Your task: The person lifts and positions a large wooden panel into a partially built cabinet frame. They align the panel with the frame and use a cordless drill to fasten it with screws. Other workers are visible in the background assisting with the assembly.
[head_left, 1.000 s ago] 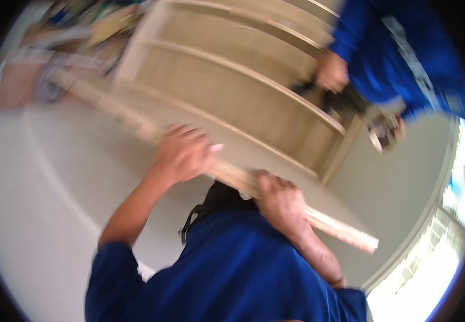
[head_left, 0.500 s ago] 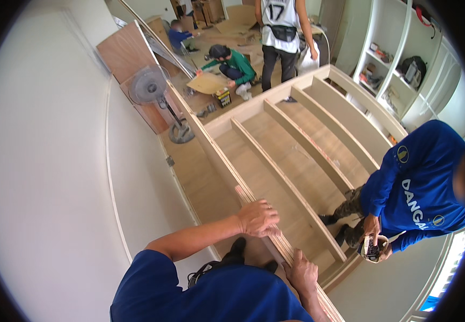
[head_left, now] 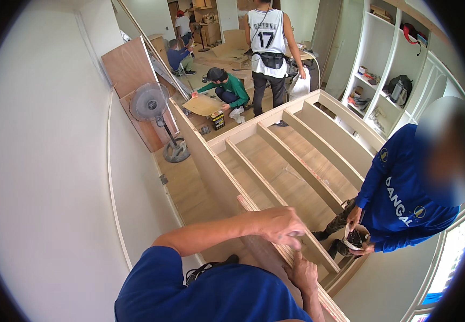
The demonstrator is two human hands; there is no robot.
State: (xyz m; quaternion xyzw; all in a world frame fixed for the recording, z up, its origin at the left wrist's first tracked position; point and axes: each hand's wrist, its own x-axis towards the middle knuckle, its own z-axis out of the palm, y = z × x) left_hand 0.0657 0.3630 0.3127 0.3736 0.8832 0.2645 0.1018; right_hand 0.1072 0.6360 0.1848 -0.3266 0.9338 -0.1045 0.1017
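A large pale plywood frame point(head_left: 211, 150) with several parallel slats point(head_left: 303, 167) stands in front of me. My right hand point(head_left: 304, 275) holds its near long edge, thumb raised on top and fingers bent over the inner side. Just ahead of it, my left hand point(head_left: 282, 225) hovers over the same edge, close to the right thumb. Its fingers are bent and smeared by motion, so whether they hold anything cannot be told. A short strip of wood point(head_left: 247, 203) lies along the edge beside my left forearm.
At right, a co-worker in blue point(head_left: 404, 188) holds a small container point(head_left: 357, 237) of dark bits. A standing fan point(head_left: 149, 102) is by the left wall. Beyond the frame, one person in green point(head_left: 231, 88) crouches and another point(head_left: 267, 45) stands. White shelves point(head_left: 369, 59) line the right.
My left hand has lifted from the frame's edge and moved right, toward my right hand. The right hand stays on the edge. The view has tilted up slightly; the co-worker's container has shifted left.
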